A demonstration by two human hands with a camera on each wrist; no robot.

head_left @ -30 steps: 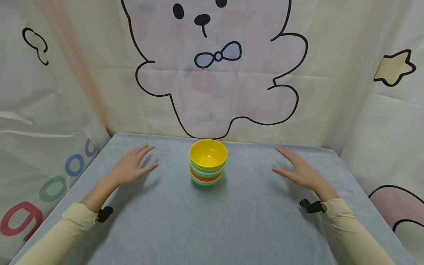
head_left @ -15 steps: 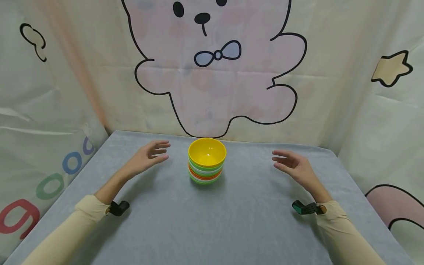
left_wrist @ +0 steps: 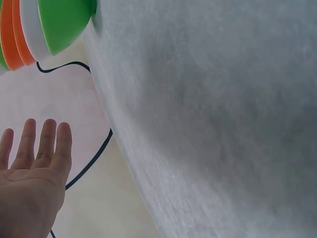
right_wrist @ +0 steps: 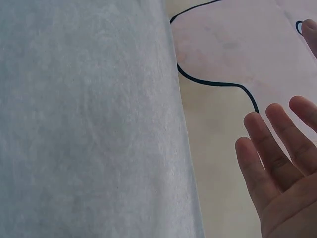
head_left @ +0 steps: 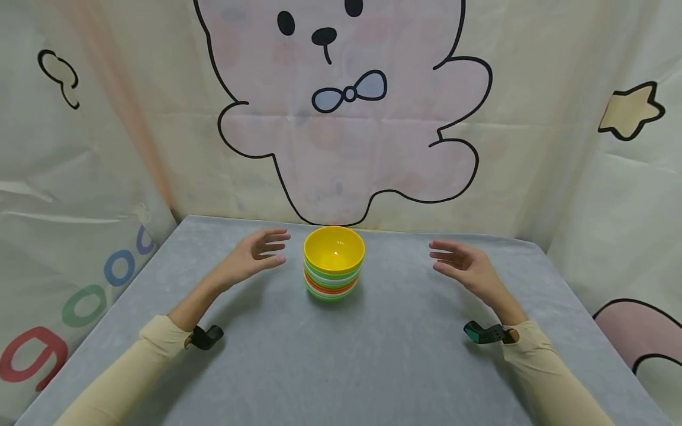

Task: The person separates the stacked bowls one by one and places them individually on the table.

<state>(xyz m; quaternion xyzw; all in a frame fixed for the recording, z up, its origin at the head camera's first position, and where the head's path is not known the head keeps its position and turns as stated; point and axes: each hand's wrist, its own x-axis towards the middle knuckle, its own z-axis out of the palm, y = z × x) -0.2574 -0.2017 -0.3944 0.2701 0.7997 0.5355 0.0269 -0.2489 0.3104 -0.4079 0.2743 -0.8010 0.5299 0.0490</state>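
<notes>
A stack of nested bowls (head_left: 333, 284) stands upright near the table's far edge, a yellow bowl (head_left: 334, 249) on top and green, white and orange ones beneath. Just left of it, my left hand (head_left: 251, 255) hovers with fingers extended toward the stack, holding nothing. The left wrist view shows that hand's palm (left_wrist: 32, 193) and, at upper left, the green bottom bowl (left_wrist: 64, 22). Farther off on the other side, my right hand (head_left: 467, 267) is raised over the table with its fingers loosely extended and nothing in it. Its fingers (right_wrist: 272, 153) appear spread in the right wrist view.
A grey-blue cloth covers the table (head_left: 341, 367). Behind it hangs a pale curtain (head_left: 533, 148) printed with a bear, and more printed curtain closes both sides. Each wrist wears a dark camera strap, such as the left one (head_left: 206, 337).
My left hand has moved right, closer to the bowl stack. My right hand has shifted slightly left, and its fingers have come closer together. The bowls stay put.
</notes>
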